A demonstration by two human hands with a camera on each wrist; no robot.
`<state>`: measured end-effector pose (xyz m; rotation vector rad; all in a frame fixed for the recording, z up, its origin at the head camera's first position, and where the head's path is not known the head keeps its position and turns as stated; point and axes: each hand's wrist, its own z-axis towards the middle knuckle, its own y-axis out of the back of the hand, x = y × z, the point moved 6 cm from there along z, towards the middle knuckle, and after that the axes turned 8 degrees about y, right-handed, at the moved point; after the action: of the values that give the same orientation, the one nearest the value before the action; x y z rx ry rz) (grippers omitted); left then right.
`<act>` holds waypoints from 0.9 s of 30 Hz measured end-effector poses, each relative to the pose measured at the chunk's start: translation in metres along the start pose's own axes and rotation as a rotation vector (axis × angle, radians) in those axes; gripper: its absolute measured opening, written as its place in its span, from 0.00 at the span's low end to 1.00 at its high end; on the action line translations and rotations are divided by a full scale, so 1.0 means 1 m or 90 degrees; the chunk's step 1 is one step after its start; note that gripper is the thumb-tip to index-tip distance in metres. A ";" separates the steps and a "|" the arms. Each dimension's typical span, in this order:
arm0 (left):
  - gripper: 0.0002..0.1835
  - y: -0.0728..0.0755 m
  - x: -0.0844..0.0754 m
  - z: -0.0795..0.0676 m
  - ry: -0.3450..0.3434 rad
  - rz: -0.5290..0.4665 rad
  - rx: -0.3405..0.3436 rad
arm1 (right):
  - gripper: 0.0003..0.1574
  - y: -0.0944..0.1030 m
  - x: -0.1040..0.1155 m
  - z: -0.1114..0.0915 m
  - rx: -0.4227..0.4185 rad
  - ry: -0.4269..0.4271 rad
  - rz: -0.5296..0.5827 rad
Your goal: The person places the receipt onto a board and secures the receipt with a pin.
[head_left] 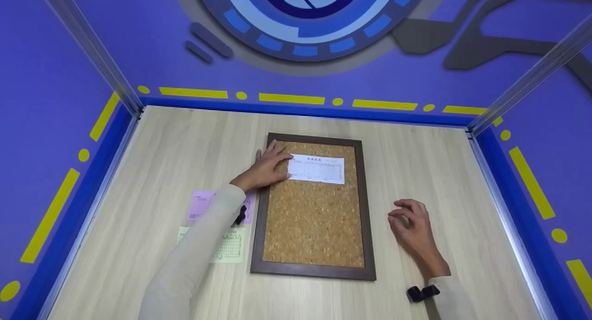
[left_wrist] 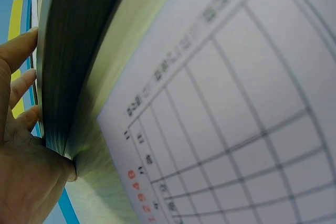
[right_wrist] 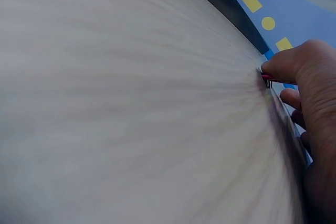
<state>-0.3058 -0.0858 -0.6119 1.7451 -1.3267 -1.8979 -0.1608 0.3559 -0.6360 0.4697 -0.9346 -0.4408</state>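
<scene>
A cork board (head_left: 314, 223) in a dark brown frame lies on the table. On its upper part is a white printed slip (head_left: 319, 169). My left hand (head_left: 266, 169) rests over the board's upper left side, thumb and index fingertips touching the slip's left edge. The left wrist view shows that hand (left_wrist: 26, 145) beside the dark frame (left_wrist: 73, 40). Right of the board, my right hand (head_left: 414, 227) has its fingers bent near the tabletop. In the right wrist view, it pinches a small red pin (right_wrist: 268, 78) with metal showing, mostly hidden by the fingers.
Left of the board lie a purple slip (head_left: 200, 204) and a green slip (head_left: 229, 248), partly under my left forearm. A printed grid slip (left_wrist: 236, 103) fills much of the left wrist view. Blue-purple panels (head_left: 138, 56) wall the table (head_left: 185, 139) at the back and sides.
</scene>
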 end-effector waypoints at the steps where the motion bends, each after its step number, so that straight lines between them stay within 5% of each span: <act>1: 0.33 0.000 0.000 0.000 0.002 -0.001 0.000 | 0.15 0.000 0.000 0.001 -0.002 0.002 0.001; 6: 0.33 0.002 0.000 -0.001 0.005 -0.007 -0.002 | 0.15 0.001 0.002 0.003 -0.016 -0.001 0.016; 15: 0.34 0.003 -0.002 -0.002 -0.001 -0.002 -0.006 | 0.08 0.003 0.008 0.007 -0.043 -0.091 0.140; 27: 0.33 0.001 -0.002 -0.003 -0.010 -0.014 -0.003 | 0.11 0.005 0.043 0.039 -0.065 -0.013 0.068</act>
<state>-0.3027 -0.0859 -0.6093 1.7531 -1.3137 -1.9279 -0.1702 0.3285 -0.5851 0.3213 -0.9481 -0.3946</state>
